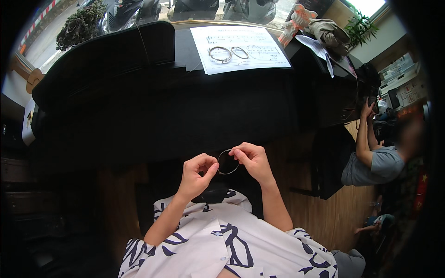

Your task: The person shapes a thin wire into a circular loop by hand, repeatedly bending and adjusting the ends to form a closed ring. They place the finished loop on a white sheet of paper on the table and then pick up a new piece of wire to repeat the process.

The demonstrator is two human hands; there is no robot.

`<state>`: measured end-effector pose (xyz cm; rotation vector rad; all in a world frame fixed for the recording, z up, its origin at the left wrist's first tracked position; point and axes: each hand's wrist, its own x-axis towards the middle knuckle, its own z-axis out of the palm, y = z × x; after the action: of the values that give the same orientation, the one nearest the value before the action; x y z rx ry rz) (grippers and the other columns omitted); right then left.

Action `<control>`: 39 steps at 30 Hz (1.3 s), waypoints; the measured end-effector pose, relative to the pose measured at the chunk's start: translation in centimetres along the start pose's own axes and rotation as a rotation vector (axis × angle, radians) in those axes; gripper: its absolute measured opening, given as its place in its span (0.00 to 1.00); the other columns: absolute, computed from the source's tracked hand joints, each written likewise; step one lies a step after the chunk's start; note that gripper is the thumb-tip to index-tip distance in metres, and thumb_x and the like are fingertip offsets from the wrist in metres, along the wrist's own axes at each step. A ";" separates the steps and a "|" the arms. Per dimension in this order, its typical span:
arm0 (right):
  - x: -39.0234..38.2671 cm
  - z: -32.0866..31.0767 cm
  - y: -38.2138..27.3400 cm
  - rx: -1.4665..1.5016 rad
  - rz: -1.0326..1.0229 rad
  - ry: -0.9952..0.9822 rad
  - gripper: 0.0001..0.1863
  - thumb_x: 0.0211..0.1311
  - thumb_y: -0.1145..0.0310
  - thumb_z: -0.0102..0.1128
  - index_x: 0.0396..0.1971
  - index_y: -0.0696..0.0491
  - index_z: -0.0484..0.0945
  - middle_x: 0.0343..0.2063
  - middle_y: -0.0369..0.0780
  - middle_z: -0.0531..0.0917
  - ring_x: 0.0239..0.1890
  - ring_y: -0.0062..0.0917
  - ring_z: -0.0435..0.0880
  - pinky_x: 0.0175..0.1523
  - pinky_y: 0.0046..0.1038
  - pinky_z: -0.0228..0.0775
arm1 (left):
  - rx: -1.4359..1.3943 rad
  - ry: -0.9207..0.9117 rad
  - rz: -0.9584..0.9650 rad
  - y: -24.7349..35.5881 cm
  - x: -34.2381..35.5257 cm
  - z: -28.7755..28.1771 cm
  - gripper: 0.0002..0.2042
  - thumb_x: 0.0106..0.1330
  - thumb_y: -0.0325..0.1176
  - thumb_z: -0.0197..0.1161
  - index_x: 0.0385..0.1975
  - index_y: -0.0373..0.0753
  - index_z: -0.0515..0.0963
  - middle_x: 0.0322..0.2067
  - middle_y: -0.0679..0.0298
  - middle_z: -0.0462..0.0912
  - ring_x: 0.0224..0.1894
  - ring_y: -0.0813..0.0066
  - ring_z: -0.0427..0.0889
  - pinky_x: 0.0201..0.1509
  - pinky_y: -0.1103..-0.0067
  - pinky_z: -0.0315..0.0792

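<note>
Between my hands, in front of my body, is a loop of thin pale wire (227, 173), roughly round. My left hand (197, 175) pinches its left side with thumb and fingers. The upper right of the loop is pinched by my right hand (252, 162). Farther off, on a printed white sheet (250, 34), lie a larger coil of wire (219, 54) and a smaller coil (239, 53), with a fainter loop beside them.
A long black surface (185, 111) stretches across in front of me. Papers (320, 51) and a bunched khaki cloth item (329, 34) lie at the far right. Another person (375, 162) sits to the right. Motorbikes (194, 8) stand beyond the far edge.
</note>
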<state>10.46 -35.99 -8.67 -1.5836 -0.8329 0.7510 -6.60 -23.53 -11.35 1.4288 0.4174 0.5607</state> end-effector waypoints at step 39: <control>10.8 -5.6 -29.1 -0.430 -0.947 -0.190 0.10 0.67 0.71 0.55 0.44 0.56 0.82 0.46 0.39 0.86 0.47 0.25 0.83 0.55 0.26 0.74 | -0.037 0.246 0.695 20.2 5.0 -14.9 0.11 0.71 0.30 0.57 0.50 0.33 0.74 0.49 0.55 0.78 0.47 0.69 0.80 0.51 0.75 0.76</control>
<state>17.68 -26.71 20.62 -1.2503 -1.7873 0.0216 -13.59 -7.60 7.43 1.4610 0.0863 1.3050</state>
